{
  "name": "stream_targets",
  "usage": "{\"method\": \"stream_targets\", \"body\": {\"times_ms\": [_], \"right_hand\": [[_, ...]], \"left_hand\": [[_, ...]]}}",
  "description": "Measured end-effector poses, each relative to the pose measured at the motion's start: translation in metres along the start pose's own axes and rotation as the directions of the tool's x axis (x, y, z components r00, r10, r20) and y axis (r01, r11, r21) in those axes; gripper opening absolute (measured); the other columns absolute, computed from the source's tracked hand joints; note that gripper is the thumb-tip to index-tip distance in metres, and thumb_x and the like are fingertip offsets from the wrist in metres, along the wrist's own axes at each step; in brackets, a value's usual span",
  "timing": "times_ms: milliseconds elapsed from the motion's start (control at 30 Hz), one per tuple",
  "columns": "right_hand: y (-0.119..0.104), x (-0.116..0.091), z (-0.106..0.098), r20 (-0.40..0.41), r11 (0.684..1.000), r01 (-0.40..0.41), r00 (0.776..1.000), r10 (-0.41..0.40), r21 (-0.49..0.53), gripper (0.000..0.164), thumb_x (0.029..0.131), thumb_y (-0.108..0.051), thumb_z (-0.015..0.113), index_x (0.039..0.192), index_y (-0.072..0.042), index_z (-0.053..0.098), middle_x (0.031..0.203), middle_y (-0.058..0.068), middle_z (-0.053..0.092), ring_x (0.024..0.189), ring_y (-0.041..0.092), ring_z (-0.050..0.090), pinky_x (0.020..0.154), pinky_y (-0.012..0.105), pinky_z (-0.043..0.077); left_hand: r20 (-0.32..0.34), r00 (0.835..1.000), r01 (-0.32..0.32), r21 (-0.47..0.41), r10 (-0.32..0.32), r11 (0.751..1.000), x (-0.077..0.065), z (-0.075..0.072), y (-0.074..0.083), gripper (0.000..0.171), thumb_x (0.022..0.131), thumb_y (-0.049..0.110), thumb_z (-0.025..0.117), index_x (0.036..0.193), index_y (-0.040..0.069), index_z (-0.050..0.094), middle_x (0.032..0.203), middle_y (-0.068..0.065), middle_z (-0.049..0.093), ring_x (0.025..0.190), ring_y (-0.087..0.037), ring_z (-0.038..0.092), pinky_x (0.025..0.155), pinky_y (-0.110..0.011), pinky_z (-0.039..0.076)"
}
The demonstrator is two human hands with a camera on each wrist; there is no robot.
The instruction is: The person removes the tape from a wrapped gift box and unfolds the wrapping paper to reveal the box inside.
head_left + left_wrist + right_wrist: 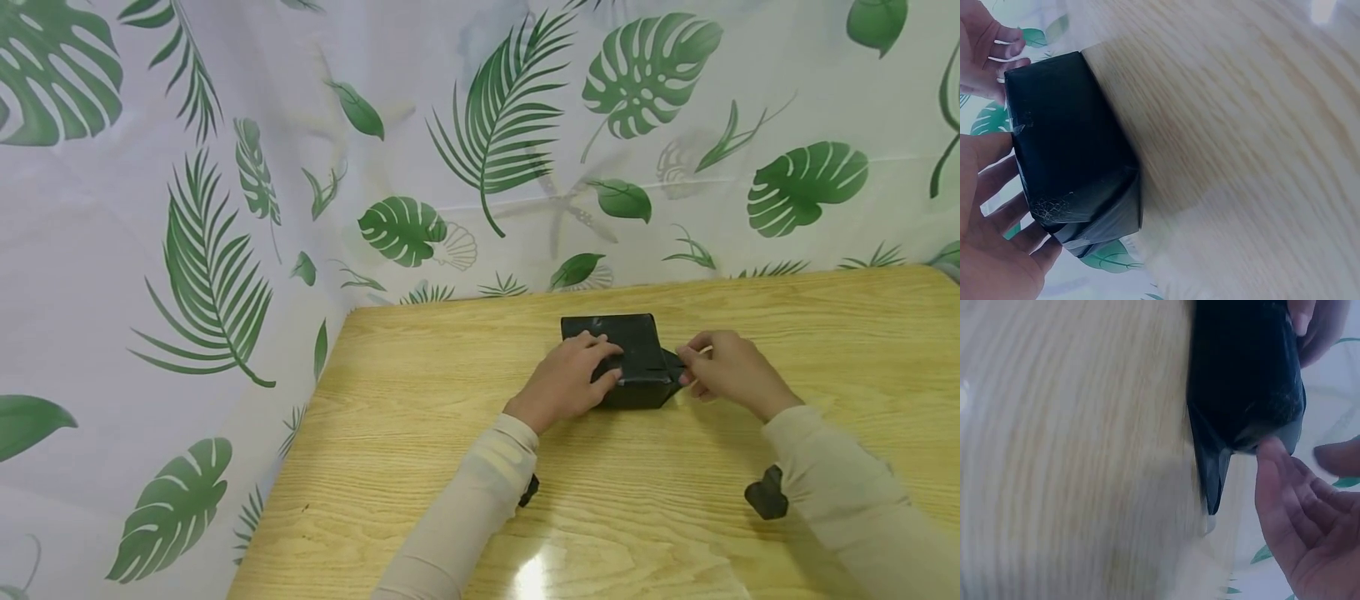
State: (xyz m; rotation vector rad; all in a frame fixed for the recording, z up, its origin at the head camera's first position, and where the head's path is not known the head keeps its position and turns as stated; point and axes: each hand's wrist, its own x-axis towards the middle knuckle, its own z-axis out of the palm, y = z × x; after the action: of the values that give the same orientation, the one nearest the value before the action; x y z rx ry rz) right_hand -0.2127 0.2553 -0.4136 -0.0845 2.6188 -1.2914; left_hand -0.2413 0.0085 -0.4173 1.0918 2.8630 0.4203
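Observation:
A box-shaped package (636,337) in black wrapping lies on the table. My left hand (573,371) rests on its top near the left end, fingers spread. In the left wrist view, the left fingers (999,178) lie along the package's upper edge, beside an end with folded wrapping (1107,212). At the right end is my right hand (723,371). Seen from the right wrist, a fingertip (1271,449) touches the wrapping there, while the thumb (1338,457) stands apart. A pointed wrapping flap (1213,478) sticks out below that fingertip.
The package stands on a wood-grain table (420,392), towards its back edge. A white leaf-print curtain (465,150) hangs behind and at the left. Small dark objects show beside the forearms, one near the left sleeve (480,492) and one near the right sleeve (840,475).

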Motion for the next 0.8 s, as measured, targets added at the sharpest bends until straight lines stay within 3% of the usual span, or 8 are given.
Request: {"method": "stream_targets", "body": {"times_ms": [100, 200, 433, 800], "right_hand": [[-0.004, -0.003, 0.005, 0.016, 0.999, -0.031, 0.999, 0.031, 0.017, 0.063, 0.106, -0.046, 0.051, 0.122, 0.015, 0.052, 0.085, 0.014, 0.074, 0.075, 0.027, 0.073, 0.066, 0.039, 0.062], [-0.007, -0.006, 0.009, 0.015, 0.999, -0.041, 0.999, 0.041, 0.021, 0.069, 0.100, -0.055, 0.057, 0.118, 0.011, 0.052, 0.084, 0.015, 0.075, 0.075, 0.028, 0.074, 0.066, 0.041, 0.062], [-0.007, -0.006, 0.016, -0.024, 0.998, -0.044, 0.999, 0.043, -0.036, 0.063, 0.096, -0.051, 0.066, 0.115, 0.008, 0.053, 0.081, 0.014, 0.076, 0.071, 0.025, 0.074, 0.064, 0.040, 0.061], [-0.009, -0.008, 0.013, -0.043, 0.994, -0.078, 0.996, 0.075, -0.073, 0.066, 0.096, -0.055, 0.064, 0.116, 0.007, 0.053, 0.081, 0.011, 0.076, 0.073, 0.025, 0.074, 0.067, 0.042, 0.059]], "left_hand": [[-0.010, 1.000, -0.006, 0.052, 0.007, 0.999, 0.001, 0.002, 0.000, 0.043, 0.108, 0.039, 0.050, 0.146, 0.021, 0.057, 0.154, -0.002, 0.048, 0.145, -0.020, 0.039, 0.119, -0.034, 0.031], [-0.026, 1.000, -0.009, 0.101, 0.012, 0.995, 0.002, 0.003, 0.001, 0.043, 0.107, 0.041, 0.050, 0.145, 0.022, 0.057, 0.152, -0.002, 0.050, 0.141, -0.018, 0.044, 0.117, -0.033, 0.035], [-0.035, 0.999, 0.009, 0.157, -0.004, 0.988, 0.002, 0.001, 0.004, 0.044, 0.107, 0.043, 0.049, 0.145, 0.024, 0.058, 0.150, 0.000, 0.051, 0.139, -0.019, 0.046, 0.115, -0.034, 0.037], [-0.030, 0.999, 0.019, 0.237, -0.013, 0.971, 0.003, 0.000, 0.006, 0.044, 0.108, 0.045, 0.045, 0.147, 0.028, 0.056, 0.150, 0.002, 0.050, 0.138, -0.018, 0.047, 0.113, -0.035, 0.039]]}}
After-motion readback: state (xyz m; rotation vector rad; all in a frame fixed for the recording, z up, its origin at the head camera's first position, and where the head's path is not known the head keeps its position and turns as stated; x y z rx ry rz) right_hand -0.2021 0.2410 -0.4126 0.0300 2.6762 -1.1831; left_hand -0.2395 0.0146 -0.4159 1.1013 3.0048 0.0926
